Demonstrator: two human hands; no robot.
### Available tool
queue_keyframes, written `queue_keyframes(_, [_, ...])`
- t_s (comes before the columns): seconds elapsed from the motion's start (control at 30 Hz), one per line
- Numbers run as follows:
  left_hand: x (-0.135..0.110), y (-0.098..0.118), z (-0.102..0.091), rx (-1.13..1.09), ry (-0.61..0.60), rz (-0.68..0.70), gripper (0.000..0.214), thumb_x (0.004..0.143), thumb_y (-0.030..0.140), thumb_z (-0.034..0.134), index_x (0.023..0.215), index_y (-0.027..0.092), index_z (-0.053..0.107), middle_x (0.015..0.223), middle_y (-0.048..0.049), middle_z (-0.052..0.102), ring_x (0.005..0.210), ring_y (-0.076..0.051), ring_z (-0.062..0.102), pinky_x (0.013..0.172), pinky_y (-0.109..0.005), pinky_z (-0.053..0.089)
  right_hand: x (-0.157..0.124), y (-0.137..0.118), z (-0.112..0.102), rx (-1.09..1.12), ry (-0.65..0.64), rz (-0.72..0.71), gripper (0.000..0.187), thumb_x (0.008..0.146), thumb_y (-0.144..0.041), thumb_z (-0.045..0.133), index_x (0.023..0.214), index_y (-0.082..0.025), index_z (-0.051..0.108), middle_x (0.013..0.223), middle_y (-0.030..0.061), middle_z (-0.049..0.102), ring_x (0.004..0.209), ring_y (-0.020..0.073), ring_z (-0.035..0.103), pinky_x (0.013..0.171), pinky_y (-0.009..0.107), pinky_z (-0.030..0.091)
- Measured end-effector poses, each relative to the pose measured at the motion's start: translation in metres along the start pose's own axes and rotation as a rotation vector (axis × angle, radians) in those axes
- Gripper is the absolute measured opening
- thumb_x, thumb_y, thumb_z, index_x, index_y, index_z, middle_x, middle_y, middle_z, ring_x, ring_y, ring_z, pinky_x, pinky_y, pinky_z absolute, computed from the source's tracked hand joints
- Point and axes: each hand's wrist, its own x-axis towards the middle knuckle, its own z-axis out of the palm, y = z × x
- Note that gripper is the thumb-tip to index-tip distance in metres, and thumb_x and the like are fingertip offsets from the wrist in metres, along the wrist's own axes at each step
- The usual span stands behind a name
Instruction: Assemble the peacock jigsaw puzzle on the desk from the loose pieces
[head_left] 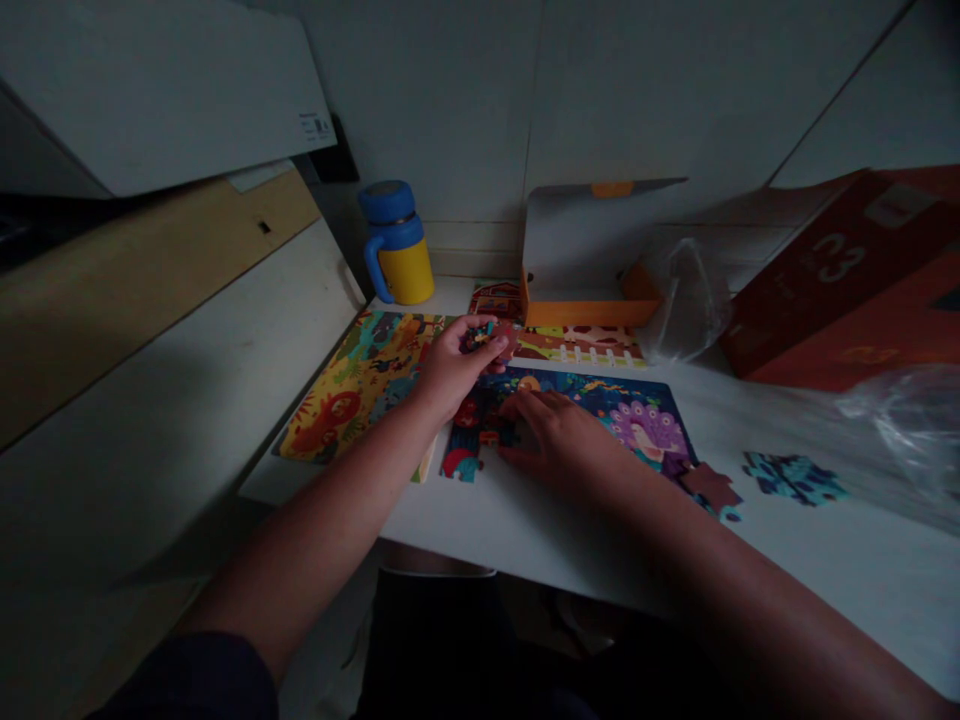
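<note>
My left hand (461, 362) is closed around a small stack of jigsaw puzzle pieces (508, 340), held above the table. My right hand (559, 430) rests low over a dark blue jigsaw puzzle (600, 392), fingers bent and pressed down at a puzzle piece (519, 434) that they partly cover. Part of this puzzle is joined, with a purple peacock (646, 428) on its right side. At its lower left, a red and teal piece (461, 464) juts out toward the table's front edge. My right hand hides the puzzle's lower middle.
A yellow animal picture sheet (352, 385) lies left. Behind stand a blue and yellow mug (405, 262), an open orange box (585, 310) and a farm picture (600, 345). Loose pieces (795, 478), clear plastic (686, 305) and a red-orange box (840, 290) are right.
</note>
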Motion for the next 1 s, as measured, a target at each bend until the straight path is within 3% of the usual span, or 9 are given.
queue_keyframes(0.3, [0.002, -0.003, -0.003, 0.006, 0.02, -0.006, 0.049, 0.077, 0.035, 0.091, 0.117, 0.022, 0.067, 0.102, -0.0044, 0.078, 0.078, -0.016, 0.076, 0.068, -0.028, 0.064, -0.001, -0.004, -0.008, -0.031, -0.058, 0.049, 0.035, 0.087, -0.029, 0.081, 0.116, -0.022, 0.063, 0.116, 0.0128, 0.074, 0.107, 0.0328, 0.069, 0.092, 0.045, 0.054])
queue_keyframes(0.63, [0.001, -0.001, -0.001, 0.012, -0.005, -0.02, 0.052, 0.077, 0.033, 0.091, 0.121, 0.02, 0.066, 0.102, -0.006, 0.078, 0.085, -0.018, 0.077, 0.067, -0.026, 0.062, 0.003, 0.0, -0.007, 0.149, -0.032, 0.099, 0.041, 0.079, -0.029, 0.082, 0.109, -0.023, 0.055, 0.104, 0.0066, 0.072, 0.09, 0.024, 0.069, 0.076, 0.033, 0.049])
queue_keyframes(0.83, [0.004, -0.003, -0.003, 0.008, 0.044, -0.015, 0.053, 0.073, 0.034, 0.094, 0.117, 0.02, 0.068, 0.096, -0.0032, 0.077, 0.078, -0.016, 0.074, 0.064, -0.026, 0.062, -0.006, 0.016, -0.023, 0.076, -0.038, 0.064, 0.047, 0.08, -0.031, 0.081, 0.121, -0.022, 0.061, 0.115, 0.011, 0.074, 0.098, 0.0265, 0.071, 0.082, 0.035, 0.053])
queue_keyframes(1.0, [0.006, -0.006, -0.004, -0.014, 0.044, -0.011, 0.054, 0.072, 0.033, 0.094, 0.116, 0.019, 0.068, 0.095, -0.0036, 0.078, 0.076, -0.015, 0.073, 0.062, -0.026, 0.062, -0.014, 0.03, -0.038, -0.005, -0.148, 0.102, 0.042, 0.081, -0.031, 0.08, 0.121, -0.022, 0.071, 0.119, 0.0116, 0.077, 0.103, 0.0292, 0.073, 0.089, 0.039, 0.056])
